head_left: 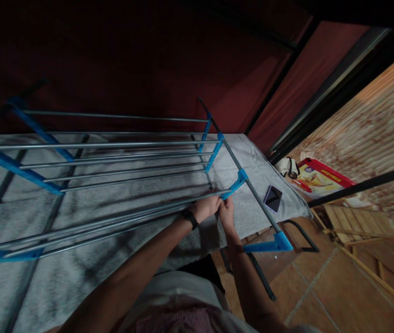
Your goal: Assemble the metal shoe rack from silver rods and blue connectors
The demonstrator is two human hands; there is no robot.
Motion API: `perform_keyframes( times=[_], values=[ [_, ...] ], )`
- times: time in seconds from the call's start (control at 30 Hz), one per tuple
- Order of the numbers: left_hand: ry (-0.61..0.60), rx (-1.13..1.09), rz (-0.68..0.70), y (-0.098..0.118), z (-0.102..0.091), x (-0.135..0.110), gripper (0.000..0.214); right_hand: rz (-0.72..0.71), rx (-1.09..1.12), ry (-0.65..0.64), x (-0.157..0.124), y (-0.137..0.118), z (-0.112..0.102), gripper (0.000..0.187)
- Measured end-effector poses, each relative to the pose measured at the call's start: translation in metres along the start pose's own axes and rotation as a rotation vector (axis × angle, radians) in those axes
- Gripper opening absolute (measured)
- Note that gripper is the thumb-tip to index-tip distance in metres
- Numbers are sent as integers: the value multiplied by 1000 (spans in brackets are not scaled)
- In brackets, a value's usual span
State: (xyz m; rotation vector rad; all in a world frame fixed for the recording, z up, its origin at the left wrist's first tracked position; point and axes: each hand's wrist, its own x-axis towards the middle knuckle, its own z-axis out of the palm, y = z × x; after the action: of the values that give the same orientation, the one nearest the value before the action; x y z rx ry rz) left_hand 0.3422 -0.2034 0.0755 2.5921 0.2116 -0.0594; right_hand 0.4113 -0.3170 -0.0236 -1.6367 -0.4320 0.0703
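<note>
A rack of grey metal tubes [113, 144] and blue plastic brackets lies across a grey cloth-covered surface. My left hand [208, 207], with a dark band on the wrist, is closed around the end of a metal tube [169, 203] in the row nearest me. Right beside it, my right hand [227, 215] pinches the lower end of a blue bracket [235, 183], where the tube meets it. The fingertips of both hands are partly hidden at this joint. The bracket sits on a long side pole [259, 200]. Another blue bracket [269, 246] sticks out at the pole's near end.
A phone [273, 199] lies on the grey cloth [248, 148] right of the rack. Beyond the edge are a red-and-yellow box [322, 178], a wooden folding piece [359, 224] and the tiled floor [308, 282]. A dark red wall panel [130, 60] stands behind.
</note>
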Motion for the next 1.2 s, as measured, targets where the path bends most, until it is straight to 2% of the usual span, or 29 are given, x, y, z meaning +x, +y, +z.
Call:
perform_keyframes(
  times=[0.17,0.67,1.2],
  values=[
    [-9,-50,-100,6,-1,11,36,32,-43,32,-4,-4,1,28],
    [37,-27,-98,10,4,7,41,-7,-133,21,-2,-4,1,25],
    [-74,-31,-120,7,-5,2,38,13,-314,82,-5,-2,10,33]
  ],
)
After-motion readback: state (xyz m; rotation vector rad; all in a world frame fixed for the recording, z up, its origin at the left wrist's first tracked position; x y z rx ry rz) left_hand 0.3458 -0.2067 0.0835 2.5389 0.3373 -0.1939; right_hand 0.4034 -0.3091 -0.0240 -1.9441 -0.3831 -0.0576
